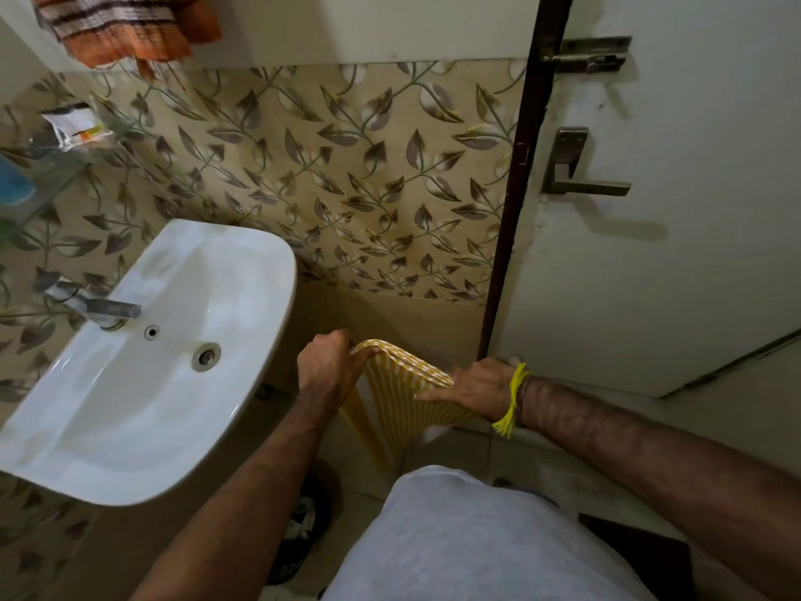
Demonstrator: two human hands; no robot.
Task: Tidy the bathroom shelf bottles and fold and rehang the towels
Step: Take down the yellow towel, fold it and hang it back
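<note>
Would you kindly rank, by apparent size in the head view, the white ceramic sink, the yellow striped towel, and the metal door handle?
1. White ceramic sink, clearly largest.
2. Yellow striped towel.
3. Metal door handle, smallest.

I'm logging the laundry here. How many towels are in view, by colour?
Yellow-and-white striped towel, held between the left hand and the right hand: 1
Orange striped towel, hanging at top left: 1
Total: 2

Both forearms reached forward and down, the left hand (329,366) clenched with knuckles up, the right hand (470,386) curled likewise, wrists apart.
</note>
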